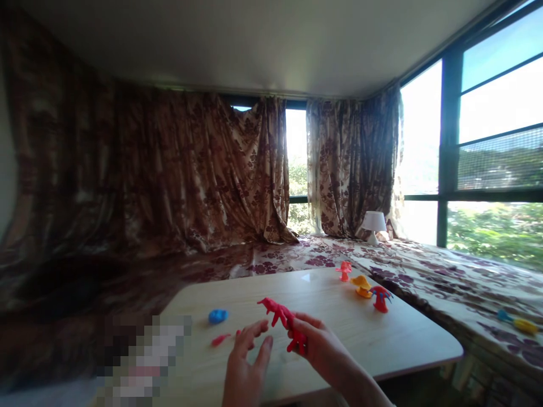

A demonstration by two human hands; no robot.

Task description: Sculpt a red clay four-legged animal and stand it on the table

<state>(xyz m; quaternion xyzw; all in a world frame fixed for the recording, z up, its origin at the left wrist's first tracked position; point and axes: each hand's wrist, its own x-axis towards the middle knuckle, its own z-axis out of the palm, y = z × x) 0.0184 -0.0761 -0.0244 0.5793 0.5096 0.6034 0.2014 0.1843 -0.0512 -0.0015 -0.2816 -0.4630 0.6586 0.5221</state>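
Note:
My right hand is closed round a red plastic toy figure, with the toy's long end sticking out to the upper left above the pale wooden table. Just left of the toy, my left hand has its fingers spread and holds nothing, its fingertips close to the toy. A small red piece lies on the table left of my left hand. A blue oval piece lies a little farther back.
Three small toys stand at the table's far right: a pink one, a yellow one and a red-and-blue one. A floral cloth covers the ledge behind, with a white lamp. Curtains and windows surround it. A blurred patch sits at bottom left.

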